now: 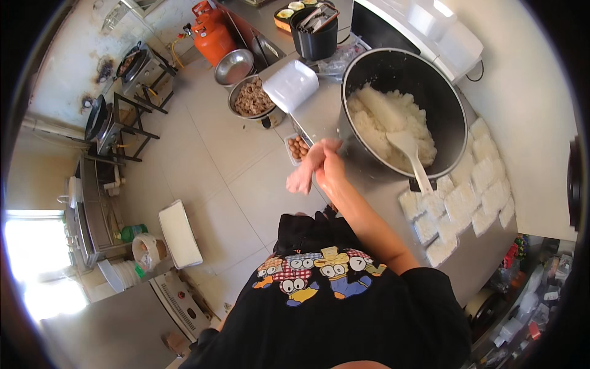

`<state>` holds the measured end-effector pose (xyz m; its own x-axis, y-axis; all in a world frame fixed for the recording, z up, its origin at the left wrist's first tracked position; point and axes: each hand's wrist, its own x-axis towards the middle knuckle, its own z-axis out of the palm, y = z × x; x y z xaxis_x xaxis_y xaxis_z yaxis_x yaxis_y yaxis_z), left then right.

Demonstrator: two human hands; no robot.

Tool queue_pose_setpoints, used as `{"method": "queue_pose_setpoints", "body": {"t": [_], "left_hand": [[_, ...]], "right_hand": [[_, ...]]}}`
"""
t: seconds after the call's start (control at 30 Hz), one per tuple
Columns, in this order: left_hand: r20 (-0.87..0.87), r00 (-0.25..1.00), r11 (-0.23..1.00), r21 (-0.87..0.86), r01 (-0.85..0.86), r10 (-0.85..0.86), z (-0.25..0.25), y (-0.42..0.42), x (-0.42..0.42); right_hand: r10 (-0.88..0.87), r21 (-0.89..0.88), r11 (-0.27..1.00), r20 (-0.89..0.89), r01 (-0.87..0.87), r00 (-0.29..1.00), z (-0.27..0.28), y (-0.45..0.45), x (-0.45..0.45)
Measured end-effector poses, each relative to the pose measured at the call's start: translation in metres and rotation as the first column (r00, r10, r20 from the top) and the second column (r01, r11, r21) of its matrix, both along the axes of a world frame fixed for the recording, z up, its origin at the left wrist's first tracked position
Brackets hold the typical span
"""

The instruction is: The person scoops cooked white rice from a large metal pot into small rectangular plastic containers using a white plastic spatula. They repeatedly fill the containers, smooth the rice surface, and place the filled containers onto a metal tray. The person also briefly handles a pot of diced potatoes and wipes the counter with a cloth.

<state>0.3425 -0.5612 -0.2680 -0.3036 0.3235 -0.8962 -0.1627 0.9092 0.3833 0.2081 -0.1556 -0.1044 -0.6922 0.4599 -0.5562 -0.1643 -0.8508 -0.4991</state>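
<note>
My right hand (328,161) is in front of my body, over the edge of the steel table. It grips a pinkish, limp item (302,177), blurred; I cannot tell whether it is a cloth or a glove. My left hand is out of view. To the right of my right hand stands a large black pot (454,115) with cooked white rice (392,124) and a white rice paddle (417,163) in it. Rice-filled flat packs (461,200) lie partly stacked beside the pot. A white plastic tray (291,85) lies beyond my hand.
A pot of brown chopped food (252,98) and a box of round brown items (297,147) stand by the table's left edge. A smaller black pot (315,44) stands farther back. Orange gas cylinders (214,41) and burner stands (138,69) are at the upper left.
</note>
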Motion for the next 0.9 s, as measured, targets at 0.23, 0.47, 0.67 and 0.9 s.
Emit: {"method": "queue_pose_setpoints", "body": {"t": [0.23,0.47,0.67,0.9], "left_hand": [[-0.046,0.985,0.96,-0.235,0.149,-0.164,0.012,0.032,-0.089],[-0.896,0.404,0.894,0.323,0.31,0.184,0.154,0.318,-0.416],[-0.969,-0.151,0.66,0.016,0.751,0.195,0.221,0.526,-0.554],[-0.94,-0.233,0.646,-0.019,0.763,0.249,0.212,0.597,-0.588]], "right_hand": [[0.449,0.579,0.664,0.199,-0.474,0.871,0.033,0.039,-0.035],[0.403,0.828,0.444,0.157,-0.342,0.902,0.185,0.122,0.059],[-0.569,0.448,0.173,0.772,-0.877,0.283,0.143,0.144,0.101],[-0.471,0.116,0.213,0.882,-0.97,0.002,0.117,0.156,0.091]]}}
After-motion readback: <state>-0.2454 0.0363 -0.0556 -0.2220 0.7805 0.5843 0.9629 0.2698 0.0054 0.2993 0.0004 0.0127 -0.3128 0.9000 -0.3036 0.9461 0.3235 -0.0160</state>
